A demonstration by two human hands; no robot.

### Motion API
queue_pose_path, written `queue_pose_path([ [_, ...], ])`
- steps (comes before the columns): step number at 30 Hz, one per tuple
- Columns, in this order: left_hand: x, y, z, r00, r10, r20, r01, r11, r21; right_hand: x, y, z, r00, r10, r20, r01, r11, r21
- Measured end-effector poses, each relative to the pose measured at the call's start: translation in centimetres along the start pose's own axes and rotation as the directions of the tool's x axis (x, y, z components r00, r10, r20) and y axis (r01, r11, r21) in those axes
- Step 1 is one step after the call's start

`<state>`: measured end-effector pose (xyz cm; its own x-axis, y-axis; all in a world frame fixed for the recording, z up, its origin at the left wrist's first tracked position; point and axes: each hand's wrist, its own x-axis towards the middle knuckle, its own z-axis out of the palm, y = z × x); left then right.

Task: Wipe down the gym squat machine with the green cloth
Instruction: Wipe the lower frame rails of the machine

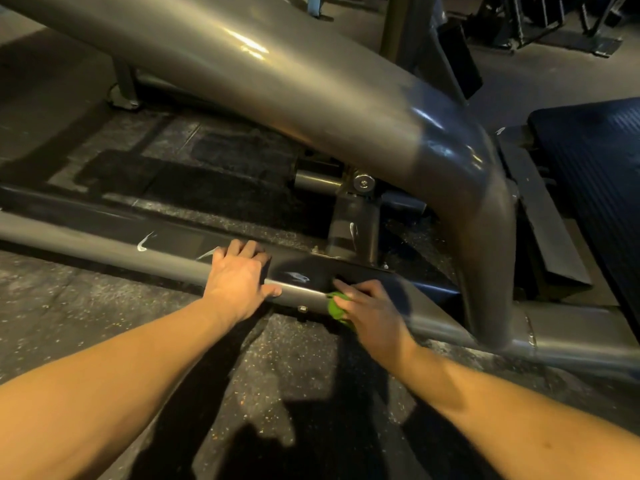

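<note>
The squat machine's low grey base rail point(104, 244) runs across the floor from left to right, with white smears on its top. My left hand point(239, 275) rests flat on this rail, fingers spread over its top and thumb along its front edge. Just to the right, my right hand point(369, 306) presses the bunched green cloth point(336, 306) against the rail's front side; only a small part of the cloth shows under the palm. A thick curved grey tube point(311, 95) of the machine arches overhead from upper left down to the right.
A short upright post with a bolt point(356, 220) rises from the rail behind my hands. A black ribbed footplate point(595, 174) sits at the right. Speckled black rubber flooring point(294, 358) lies below. Other gym frames point(554, 26) stand in the far background.
</note>
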<state>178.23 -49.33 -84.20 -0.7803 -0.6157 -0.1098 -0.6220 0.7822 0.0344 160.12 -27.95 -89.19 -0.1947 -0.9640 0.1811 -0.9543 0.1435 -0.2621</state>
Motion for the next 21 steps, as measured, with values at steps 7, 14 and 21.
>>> queue_pose_path([
  [7, 0.1, 0.1, 0.2, 1.0, -0.009, 0.002, 0.009, 1.0, -0.008, 1.8, -1.9, 1.9, 0.982, 0.166, -0.093, -0.161, 0.985, 0.06],
  [14, 0.1, 0.4, -0.4, 0.999, -0.022, 0.027, 0.021, 1.0, 0.011, 2.8, -0.5, 0.3, 0.992, 0.112, -0.065, -0.106, 0.99, 0.088],
  [21, 0.4, 0.9, -0.6, 0.998, -0.037, 0.05, 0.035, 0.999, 0.029, 0.9, -0.4, -0.4, 0.956, 0.255, -0.146, -0.263, 0.964, -0.042],
])
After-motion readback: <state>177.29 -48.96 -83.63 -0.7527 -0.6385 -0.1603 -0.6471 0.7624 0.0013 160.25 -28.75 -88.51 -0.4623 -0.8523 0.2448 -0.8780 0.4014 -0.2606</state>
